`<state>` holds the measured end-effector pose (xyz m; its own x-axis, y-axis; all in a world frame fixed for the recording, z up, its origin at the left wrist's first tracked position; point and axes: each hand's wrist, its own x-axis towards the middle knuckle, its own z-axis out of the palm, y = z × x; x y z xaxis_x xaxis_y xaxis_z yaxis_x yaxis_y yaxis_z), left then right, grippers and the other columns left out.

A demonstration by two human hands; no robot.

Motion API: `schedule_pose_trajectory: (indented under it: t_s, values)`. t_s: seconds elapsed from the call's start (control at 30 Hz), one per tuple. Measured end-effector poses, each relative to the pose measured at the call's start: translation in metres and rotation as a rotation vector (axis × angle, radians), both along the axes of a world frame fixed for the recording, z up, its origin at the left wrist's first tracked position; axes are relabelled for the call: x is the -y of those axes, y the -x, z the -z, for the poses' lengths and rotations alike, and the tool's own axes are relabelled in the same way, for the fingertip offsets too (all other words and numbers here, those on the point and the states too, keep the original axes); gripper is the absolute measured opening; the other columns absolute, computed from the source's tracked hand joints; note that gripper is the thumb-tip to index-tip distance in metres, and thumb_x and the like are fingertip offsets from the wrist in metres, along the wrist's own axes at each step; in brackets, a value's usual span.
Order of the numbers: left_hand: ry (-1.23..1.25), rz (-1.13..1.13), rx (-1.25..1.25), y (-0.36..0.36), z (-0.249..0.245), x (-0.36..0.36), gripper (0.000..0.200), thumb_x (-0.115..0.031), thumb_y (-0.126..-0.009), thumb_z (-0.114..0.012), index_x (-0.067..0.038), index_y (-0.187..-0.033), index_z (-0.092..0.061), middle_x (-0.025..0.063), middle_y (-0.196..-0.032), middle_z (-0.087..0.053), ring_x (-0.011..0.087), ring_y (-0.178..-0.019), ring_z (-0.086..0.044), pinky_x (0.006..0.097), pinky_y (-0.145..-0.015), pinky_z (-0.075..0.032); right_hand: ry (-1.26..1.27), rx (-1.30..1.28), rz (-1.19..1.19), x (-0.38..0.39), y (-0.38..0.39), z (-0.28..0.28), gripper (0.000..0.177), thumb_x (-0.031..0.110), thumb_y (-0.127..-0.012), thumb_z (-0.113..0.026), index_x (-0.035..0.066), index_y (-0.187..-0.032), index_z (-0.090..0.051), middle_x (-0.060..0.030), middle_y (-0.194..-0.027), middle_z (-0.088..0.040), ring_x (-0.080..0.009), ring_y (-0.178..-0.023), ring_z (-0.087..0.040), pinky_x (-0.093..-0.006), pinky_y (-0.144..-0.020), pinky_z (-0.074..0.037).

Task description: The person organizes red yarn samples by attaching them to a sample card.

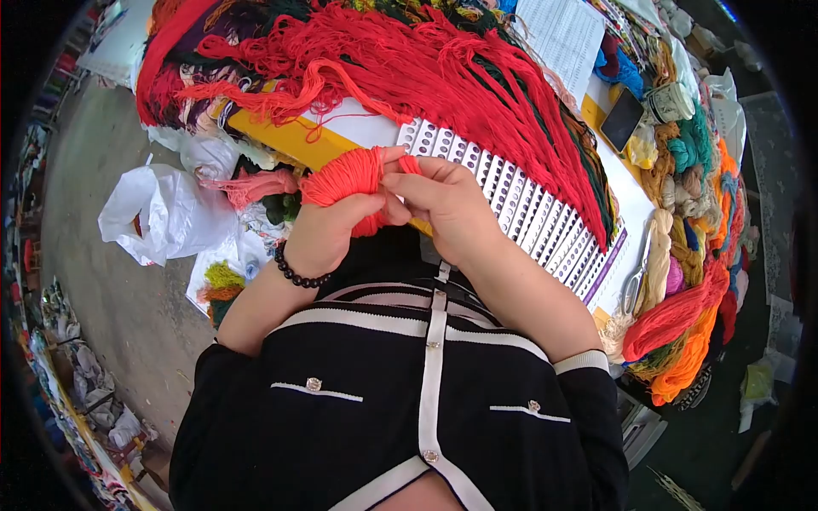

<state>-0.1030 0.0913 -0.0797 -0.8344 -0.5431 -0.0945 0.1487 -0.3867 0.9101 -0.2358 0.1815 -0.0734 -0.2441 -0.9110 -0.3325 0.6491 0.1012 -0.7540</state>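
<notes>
A bundle of coral-red yarn (pixel 345 177) is held in front of my chest. My left hand (pixel 336 223) wraps round it from below, with a dark beaded bracelet on the wrist. At the bundle's right side, my right hand (pixel 452 200) pinches a short end of the same yarn (pixel 410 164), its thumb and fingers pressed together close to the left fingertips. Just beyond both hands lies a white card with rows of holes (pixel 511 200). Long red thread hanks (pixel 443 77) are spread across it and over the table's far side.
On the right are scissors (pixel 635 281), a phone (pixel 622 119), a jar (pixel 669 102) and many coloured yarn skeins (pixel 682 341). A printed sheet (pixel 562 43) lies at the back. White plastic bags (pixel 162 213) sit on the left, beside the grey floor (pixel 111 315).
</notes>
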Motion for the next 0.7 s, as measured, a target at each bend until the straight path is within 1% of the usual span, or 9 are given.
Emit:
schedule_pose_trajectory:
  t_s: [0.03, 0.1, 0.13, 0.2, 0.23, 0.3, 0.5, 0.63, 0.7]
  values:
    - [0.0, 0.001, 0.0, 0.002, 0.0, -0.002, 0.045, 0.0, -0.079, -0.049, 0.003, -0.124, -0.048, 0.0071, -0.094, -0.063, 0.0144, -0.09, -0.058, 0.0288, -0.084, -0.045, 0.0, 0.0, 0.001, 0.0, 0.0, 0.001, 0.006, 0.002, -0.081, -0.059, -0.003, -0.082, -0.061, -0.0075, -0.065, -0.058, -0.014, -0.056, -0.053, -0.0241, -0.056, -0.042]
    - [0.172, -0.035, 0.067, 0.004, 0.001, -0.005, 0.046, -0.002, -0.08, -0.049, 0.002, -0.126, -0.047, 0.0066, -0.097, -0.063, 0.0119, -0.082, -0.058, 0.0248, -0.077, -0.047, -0.031, -0.098, -0.002, 0.0, -0.001, 0.002, 0.007, 0.003, -0.081, -0.06, -0.004, -0.081, -0.061, -0.0079, -0.065, -0.057, -0.014, -0.056, -0.052, -0.0252, -0.056, -0.043]
    - [0.172, -0.035, 0.068, 0.003, 0.0, -0.005, 0.046, -0.002, -0.08, -0.049, 0.002, -0.126, -0.047, 0.0066, -0.097, -0.063, 0.0119, -0.082, -0.058, 0.0248, -0.077, -0.047, -0.031, -0.096, -0.003, 0.0, -0.001, 0.002, 0.007, 0.003, -0.081, -0.06, -0.004, -0.081, -0.061, -0.0079, -0.065, -0.057, -0.014, -0.056, -0.052, -0.0252, -0.056, -0.043]
    - [0.049, 0.076, 0.117, 0.0, -0.005, -0.004, 0.046, -0.002, -0.081, -0.049, 0.0, -0.127, -0.048, 0.0071, -0.1, -0.062, 0.01, -0.073, -0.058, 0.0209, -0.065, -0.047, 0.031, 0.009, -0.02, -0.001, 0.001, 0.002, 0.008, 0.003, -0.081, -0.061, -0.004, -0.081, -0.062, -0.0085, -0.067, -0.059, -0.0142, -0.057, -0.054, -0.0265, -0.058, -0.046]
    - [0.049, 0.075, 0.117, -0.002, -0.006, -0.002, 0.046, -0.002, -0.081, -0.049, 0.0, -0.127, -0.048, 0.0071, -0.1, -0.062, 0.01, -0.073, -0.058, 0.0209, -0.065, -0.047, 0.03, 0.009, -0.021, -0.002, 0.0, 0.001, 0.008, 0.003, -0.081, -0.061, -0.004, -0.081, -0.062, -0.0085, -0.067, -0.059, -0.0142, -0.057, -0.054, -0.0265, -0.058, -0.046]
    - [0.106, 0.082, 0.148, -0.004, -0.009, 0.001, 0.044, -0.003, -0.082, -0.048, 0.001, -0.126, -0.049, 0.0078, -0.102, -0.062, 0.0098, -0.067, -0.058, 0.0199, -0.056, -0.046, 0.026, 0.034, 0.027, -0.003, -0.001, -0.003, 0.007, 0.003, -0.082, -0.061, -0.004, -0.082, -0.062, -0.0095, -0.07, -0.061, -0.0146, -0.062, -0.058, -0.028, -0.062, -0.049]
    - [-0.109, -0.013, 0.026, -0.001, -0.008, 0.0, 0.038, -0.003, -0.085, -0.045, 0.004, -0.122, -0.051, 0.0108, -0.105, -0.062, 0.0146, -0.079, -0.062, 0.0233, -0.057, -0.051, 0.054, 0.113, 0.046, -0.005, -0.002, -0.009, 0.007, 0.003, -0.083, -0.061, -0.003, -0.086, -0.061, -0.0105, -0.077, -0.064, -0.0155, -0.07, -0.062, -0.0286, -0.065, -0.051]
    - [-0.096, 0.012, 0.006, -0.003, -0.003, 0.003, 0.036, -0.003, -0.085, -0.045, 0.005, -0.12, -0.052, 0.0118, -0.109, -0.06, 0.0166, -0.086, -0.062, 0.0245, -0.059, -0.052, 0.059, 0.133, 0.056, -0.006, -0.001, -0.011, 0.006, 0.002, -0.083, -0.061, -0.003, -0.086, -0.061, -0.0106, -0.078, -0.064, -0.0154, -0.068, -0.061, -0.0283, -0.064, -0.051]
    - [-0.109, -0.004, 0.005, -0.003, -0.003, 0.002, 0.035, -0.002, -0.085, -0.045, 0.005, -0.118, -0.053, 0.0123, -0.105, -0.062, 0.018, -0.087, -0.063, 0.0273, -0.066, -0.053, 0.033, 0.099, 0.025, -0.007, 0.0, -0.011, 0.007, 0.003, -0.083, -0.058, -0.002, -0.087, -0.06, -0.0101, -0.079, -0.063, -0.0163, -0.07, -0.06, -0.0303, -0.068, -0.05]
